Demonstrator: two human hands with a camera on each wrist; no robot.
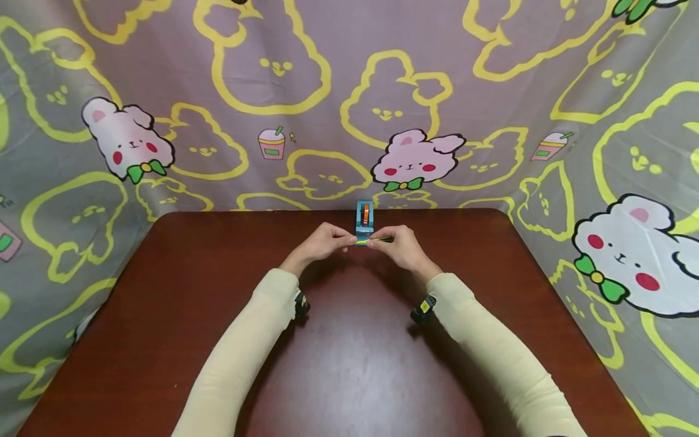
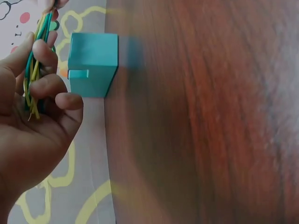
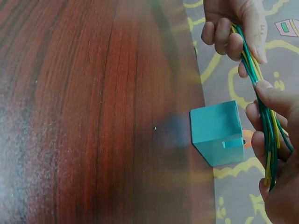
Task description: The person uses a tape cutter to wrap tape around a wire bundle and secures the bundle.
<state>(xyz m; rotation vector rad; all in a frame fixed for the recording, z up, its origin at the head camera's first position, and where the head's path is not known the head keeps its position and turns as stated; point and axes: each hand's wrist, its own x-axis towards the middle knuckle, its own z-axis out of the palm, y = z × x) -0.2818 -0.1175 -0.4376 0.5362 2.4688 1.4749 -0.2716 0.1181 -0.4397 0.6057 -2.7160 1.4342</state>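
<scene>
Both hands hold a thin bundle of green and yellow wires (image 3: 265, 119) above the far side of the table. My left hand (image 1: 326, 241) pinches one end between thumb and fingers, and its loose wire tips lie along the palm in the left wrist view. On the other end is my right hand (image 1: 403, 246), its thumb pressing the wires against curled fingers. The two hands are close together, fingertips almost meeting. Just beyond them stands a blue tape dispenser (image 1: 364, 230) with an orange wheel (image 1: 366, 213); the wrist views show its teal body (image 2: 93, 50) from the side.
The brown wooden table (image 1: 349, 364) reaches back to a curtain (image 1: 327, 79) printed with yellow outlines and white rabbits, which also hangs on both sides. Small dark cameras are worn at the left wrist (image 1: 301, 304) and right wrist (image 1: 423, 309).
</scene>
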